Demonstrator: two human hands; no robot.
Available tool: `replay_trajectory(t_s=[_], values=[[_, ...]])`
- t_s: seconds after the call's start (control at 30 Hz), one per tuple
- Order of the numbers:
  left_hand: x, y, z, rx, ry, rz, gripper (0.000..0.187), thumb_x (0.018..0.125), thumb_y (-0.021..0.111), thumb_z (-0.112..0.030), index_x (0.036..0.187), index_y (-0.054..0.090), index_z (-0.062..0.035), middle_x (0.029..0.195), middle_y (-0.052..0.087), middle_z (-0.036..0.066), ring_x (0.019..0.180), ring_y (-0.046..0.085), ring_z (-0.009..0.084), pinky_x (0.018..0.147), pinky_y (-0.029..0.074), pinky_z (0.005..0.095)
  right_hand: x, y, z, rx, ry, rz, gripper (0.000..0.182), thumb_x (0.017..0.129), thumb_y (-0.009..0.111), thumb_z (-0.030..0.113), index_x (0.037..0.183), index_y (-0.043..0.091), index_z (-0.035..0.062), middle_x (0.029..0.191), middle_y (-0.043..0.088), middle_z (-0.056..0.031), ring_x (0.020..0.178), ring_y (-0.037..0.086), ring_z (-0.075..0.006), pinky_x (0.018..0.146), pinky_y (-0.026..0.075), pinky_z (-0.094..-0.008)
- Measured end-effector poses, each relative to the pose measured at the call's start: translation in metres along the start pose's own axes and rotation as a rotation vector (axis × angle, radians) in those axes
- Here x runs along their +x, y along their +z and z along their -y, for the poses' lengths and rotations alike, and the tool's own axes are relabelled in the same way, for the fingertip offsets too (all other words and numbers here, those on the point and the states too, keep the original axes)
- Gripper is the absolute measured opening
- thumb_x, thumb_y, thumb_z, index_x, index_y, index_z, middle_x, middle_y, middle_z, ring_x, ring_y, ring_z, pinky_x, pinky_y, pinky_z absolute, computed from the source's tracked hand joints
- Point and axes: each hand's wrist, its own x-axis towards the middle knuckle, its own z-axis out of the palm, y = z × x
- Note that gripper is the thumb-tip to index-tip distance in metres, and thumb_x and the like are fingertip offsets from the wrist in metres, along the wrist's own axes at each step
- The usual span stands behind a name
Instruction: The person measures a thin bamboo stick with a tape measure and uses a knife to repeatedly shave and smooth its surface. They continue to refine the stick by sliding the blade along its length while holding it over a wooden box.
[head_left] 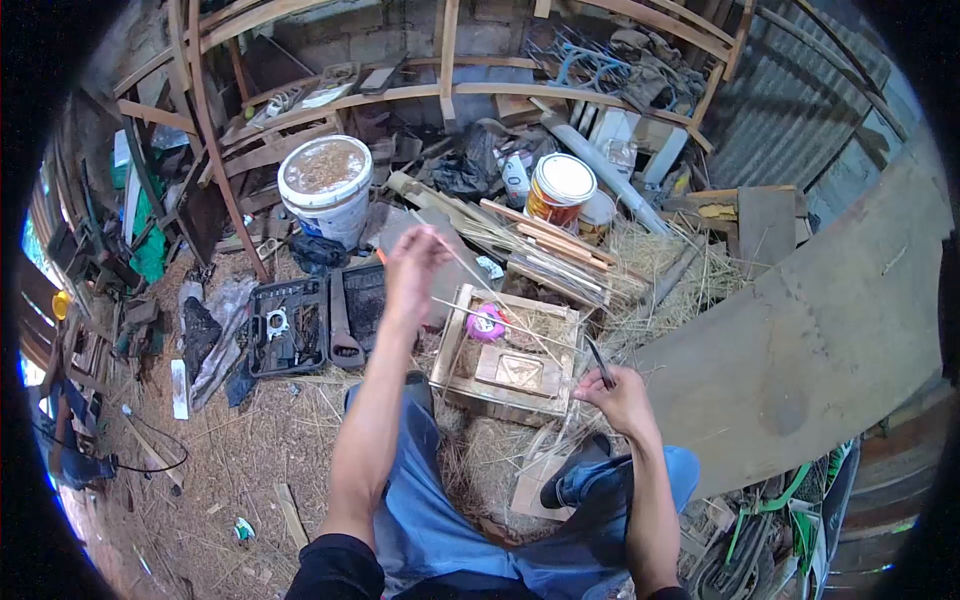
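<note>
Tool-filled case left of left hand, thin strip pinched therein, long axis down-right, dark tool pinched in right hand, pointing up-left

A single head-worn camera looks forward and steeply down over the person's jeans, which enter at the bottom. Its very wide lens bows straight beams and leaves dark, rounded corners. The left hand and right hand appear near, the wooden box about central, the wooden rack farther off, along the top.
</note>
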Motion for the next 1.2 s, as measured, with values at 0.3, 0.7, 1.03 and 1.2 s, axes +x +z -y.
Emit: replay_trajectory(t_s=[0.3, 0.7, 1.03, 1.2], values=[[0.038, -0.024, 0.043, 0.035, -0.096, -0.047, 0.014, 0.087, 0.061, -0.009, 0.097, 0.054, -0.0025, 0.084, 0.062, 0.008, 0.074, 0.063, 0.0166, 0.068, 0.054, 0.0279, 0.033, -0.008, -0.016, -0.124, -0.049, -0.126, 0.012, 0.078, 0.065, 0.011, 0.084, 0.07, 0.0026, 0.076, 0.068, -0.0151, 0.073, 0.066, -0.0243, 0.07, 0.049, -0.035], [0.082, 0.058, 0.223, 1.52, 0.513, 0.554, 0.03, 0.077, 0.062, -0.012, 0.105, 0.057, -0.0022, 0.099, 0.064, 0.016, 0.081, 0.063, 0.028, 0.072, 0.051, 0.0383, 0.257, -0.006, -0.121, -0.289, 0.033, -0.318, 0.016, 0.08, 0.066, 0.021, 0.089, 0.071, 0.0097, 0.089, 0.067, -0.0197, 0.085, 0.065, -0.0351, 0.077, 0.05, -0.0426], [0.102, 0.034, 0.252, 1.45, 0.449, 0.997, 0.027, 0.081, 0.059, -0.012, 0.107, 0.058, -0.0051, 0.105, 0.059, 0.017, 0.094, 0.058, 0.037, 0.08, 0.048, 0.0447, 0.284, 0.013, -0.158, -0.447, -0.09, -0.405, 0.021, 0.081, 0.063, 0.023, 0.096, 0.067, 0.0084, 0.092, 0.065, -0.0192, 0.086, 0.063, -0.0367, 0.077, 0.049, -0.0466], [0.034, 0.01, 0.211, 1.596, 0.281, 1.444, 0.029, 0.078, 0.065, -0.019, 0.104, 0.061, -0.0073, 0.093, 0.061, 0.015, 0.086, 0.062, 0.0337, 0.075, 0.051, 0.0439, 0.222, 0.02, -0.112, -0.516, -0.116, 0.186, 0.033, 0.088, 0.055, 0.039, 0.099, 0.065, 0.0098, 0.092, 0.067, -0.0142, 0.085, 0.065, -0.0305, 0.076, 0.052, -0.0409]])
